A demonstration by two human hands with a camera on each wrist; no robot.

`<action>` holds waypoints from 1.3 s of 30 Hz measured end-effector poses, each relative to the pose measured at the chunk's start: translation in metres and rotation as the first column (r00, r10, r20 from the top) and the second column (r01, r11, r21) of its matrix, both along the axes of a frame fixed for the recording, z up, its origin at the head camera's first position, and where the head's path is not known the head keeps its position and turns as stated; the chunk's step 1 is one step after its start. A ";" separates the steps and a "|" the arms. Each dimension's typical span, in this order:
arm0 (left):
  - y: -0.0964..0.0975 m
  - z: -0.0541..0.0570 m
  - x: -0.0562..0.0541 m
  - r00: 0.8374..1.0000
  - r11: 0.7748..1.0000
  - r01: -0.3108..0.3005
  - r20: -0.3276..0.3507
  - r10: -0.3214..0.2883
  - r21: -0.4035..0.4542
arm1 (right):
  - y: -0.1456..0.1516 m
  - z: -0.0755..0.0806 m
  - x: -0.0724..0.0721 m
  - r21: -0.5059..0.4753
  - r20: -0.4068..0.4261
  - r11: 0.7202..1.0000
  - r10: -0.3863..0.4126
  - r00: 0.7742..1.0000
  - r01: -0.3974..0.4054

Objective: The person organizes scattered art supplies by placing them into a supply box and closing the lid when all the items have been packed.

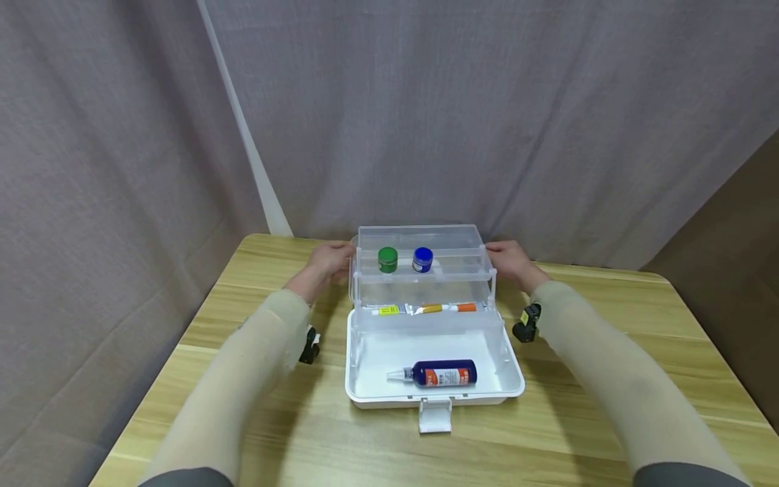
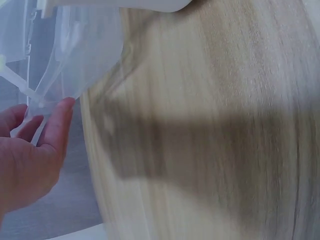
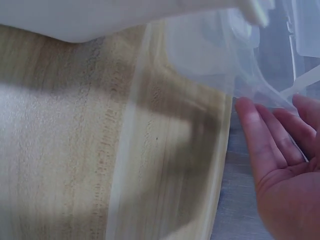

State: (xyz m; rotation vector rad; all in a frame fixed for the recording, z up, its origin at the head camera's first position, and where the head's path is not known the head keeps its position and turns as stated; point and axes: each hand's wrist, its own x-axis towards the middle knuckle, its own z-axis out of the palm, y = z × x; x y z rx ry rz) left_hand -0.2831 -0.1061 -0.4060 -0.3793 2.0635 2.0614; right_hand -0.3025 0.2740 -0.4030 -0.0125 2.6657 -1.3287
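Note:
A white storage box (image 1: 377,345) stands opened on the table, its clear lid (image 1: 420,235) folded up at the back. On the left, my left hand (image 1: 328,260) pinches the lid's edge between thumb and fingers, close to a hinge arm in the left wrist view. My right hand (image 1: 511,262) grips the opposite edge the same way, with fingertips (image 3: 245,106) against the clear plastic. Two clear trays are raised in steps: the upper one holds a green-lidded jar (image 1: 387,260) and a blue-lidded jar (image 1: 422,260), the lower one small tubes (image 1: 431,309). A dark blue bottle (image 1: 447,373) lies in the base.
The box's front latch (image 1: 435,416) hangs down over the wooden table (image 1: 341,446). A grey curtain (image 1: 414,122) rises right behind the table's back edge. Black wrist cameras (image 1: 310,346) sit under both sleeves.

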 end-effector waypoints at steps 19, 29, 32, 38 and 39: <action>-0.002 0.020 0.005 0.937 0.992 0.045 -0.340 -0.083 -0.119 | 0.010 0.025 0.005 0.026 -0.156 0.999 0.027 0.987 -0.023; -0.002 0.031 0.020 0.890 0.985 0.026 -0.445 -0.100 -0.171 | 0.013 0.042 0.019 0.082 -0.285 0.996 0.061 0.956 -0.040; -0.002 0.034 0.025 0.879 0.979 0.011 -0.464 -0.106 -0.202 | 0.013 0.049 0.024 0.098 -0.315 0.994 0.073 0.946 -0.044; -0.004 0.039 0.036 0.855 0.976 0.003 -0.506 -0.116 -0.219 | 0.013 0.057 0.036 0.115 -0.352 0.992 0.089 0.932 -0.051; -0.004 0.040 0.038 0.852 0.976 0.003 -0.511 -0.116 -0.217 | 0.013 0.058 0.038 0.119 -0.359 0.992 0.088 0.929 -0.048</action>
